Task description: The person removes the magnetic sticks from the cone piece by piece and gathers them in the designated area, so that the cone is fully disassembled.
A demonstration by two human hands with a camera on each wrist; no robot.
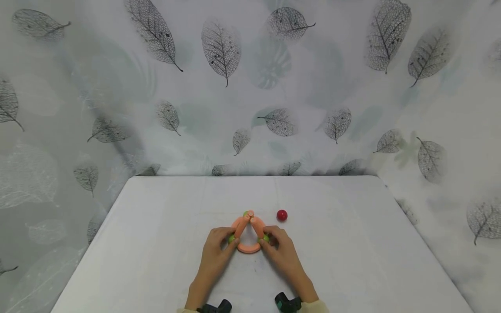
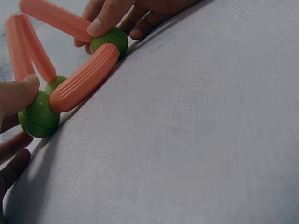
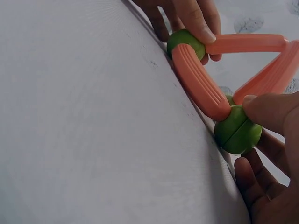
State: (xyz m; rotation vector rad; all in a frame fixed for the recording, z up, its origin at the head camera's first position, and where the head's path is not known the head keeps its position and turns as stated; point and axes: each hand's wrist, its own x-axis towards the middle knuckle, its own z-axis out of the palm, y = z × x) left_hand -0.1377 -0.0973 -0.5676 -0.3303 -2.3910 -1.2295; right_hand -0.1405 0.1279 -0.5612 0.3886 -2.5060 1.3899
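A triangle of ribbed orange sticks (image 1: 247,230) joined by green balls lies in the middle of the white table (image 1: 156,243). Its near side is a curved stick (image 2: 84,77), also visible in the right wrist view (image 3: 201,81). My left hand (image 1: 226,241) pinches the left green ball (image 2: 39,116) between thumb and fingers. My right hand (image 1: 270,241) pinches the right green ball (image 3: 238,133) the same way. A third green ball (image 1: 245,213) sits at the far tip, where two sticks meet.
A small red ball (image 1: 282,215) lies loose on the table just right of the triangle's far tip. A leaf-patterned cloth backdrop (image 1: 250,87) hangs behind and to both sides of the table. Black wrist cameras (image 1: 287,303) show at the bottom edge.
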